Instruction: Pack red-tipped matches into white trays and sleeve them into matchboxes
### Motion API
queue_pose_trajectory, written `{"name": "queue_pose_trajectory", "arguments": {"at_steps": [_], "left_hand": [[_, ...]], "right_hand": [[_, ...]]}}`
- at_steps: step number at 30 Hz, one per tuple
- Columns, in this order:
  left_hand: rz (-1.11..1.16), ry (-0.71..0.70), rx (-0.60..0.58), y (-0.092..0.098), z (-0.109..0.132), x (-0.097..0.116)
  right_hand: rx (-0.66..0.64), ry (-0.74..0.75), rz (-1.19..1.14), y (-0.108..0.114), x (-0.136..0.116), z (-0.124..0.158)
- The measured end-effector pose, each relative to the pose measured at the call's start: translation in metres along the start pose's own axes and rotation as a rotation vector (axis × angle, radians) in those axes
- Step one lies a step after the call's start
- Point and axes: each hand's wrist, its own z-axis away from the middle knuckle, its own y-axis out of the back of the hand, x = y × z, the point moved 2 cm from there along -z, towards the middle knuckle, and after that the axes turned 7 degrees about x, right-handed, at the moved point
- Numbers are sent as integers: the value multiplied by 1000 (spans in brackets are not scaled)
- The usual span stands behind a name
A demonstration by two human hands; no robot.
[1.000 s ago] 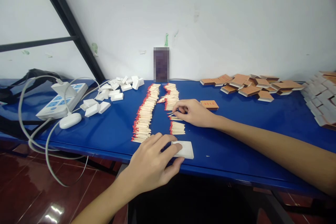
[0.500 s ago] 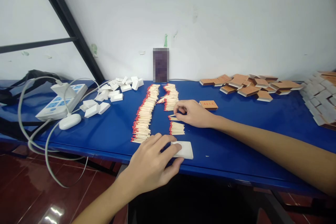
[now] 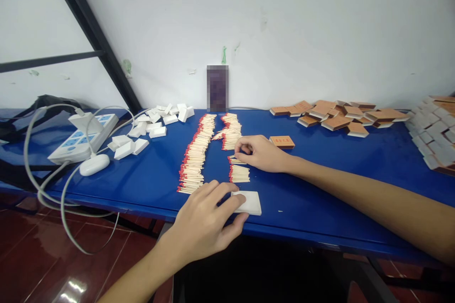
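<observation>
My left hand rests at the table's front edge, thumb and fingers gripping a shallow white matchbox tray that lies flat. My right hand is closed in a pinch over a few loose matches, their red heads pointing left; its fingertips partly cover them. Just in front of these lies a small stack of matches. Behind my right fingers is another heap of matches. A long row of matches runs along the left, beyond my left hand.
White trays lie scattered at the back left, near a power strip with looping cables. A single orange matchbox is behind my right wrist. Matchbox sleeves pile up by the wall; stacked boxes stand far right.
Very little differs. Both hands keep almost the same place and grip, with the right fingertips shifted slightly over the loose matches.
</observation>
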Motion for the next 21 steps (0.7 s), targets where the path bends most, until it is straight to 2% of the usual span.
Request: {"name": "queue_pose_trajectory", "arguments": {"at_steps": [14, 21], "left_hand": [[-2, -3, 10, 0, 1, -1], [-9, -10, 10, 1, 0, 0]], "right_hand": [[-27, 28, -42, 2, -4, 2], [-86, 48, -64, 2, -4, 2]]}}
